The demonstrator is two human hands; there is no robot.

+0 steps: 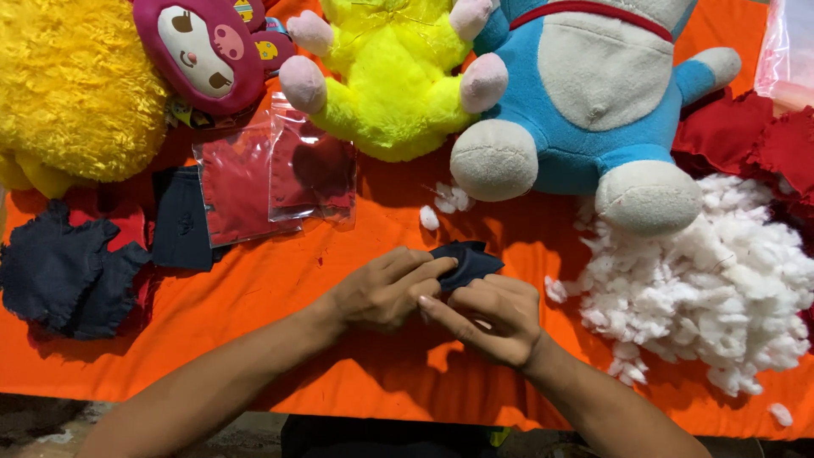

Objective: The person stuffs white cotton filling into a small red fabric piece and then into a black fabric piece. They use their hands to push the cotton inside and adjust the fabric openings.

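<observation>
My left hand [386,288] and my right hand [492,318] meet at the middle of the orange cloth [280,288], both gripping a small dark navy fabric piece [466,259]. The left fingers pinch its near edge while the right fingers press against it from below. Most of the piece is hidden between the fingers. A pile of white stuffing [712,280] lies just to the right of my right hand.
Plush toys line the far edge: a yellow fuzzy one [76,85], a maroon doll [208,51], a neon yellow one [394,76], a blue and white one [585,93]. Clear bags with red fabric [271,174], dark fabric pieces [68,271], red scraps [755,136].
</observation>
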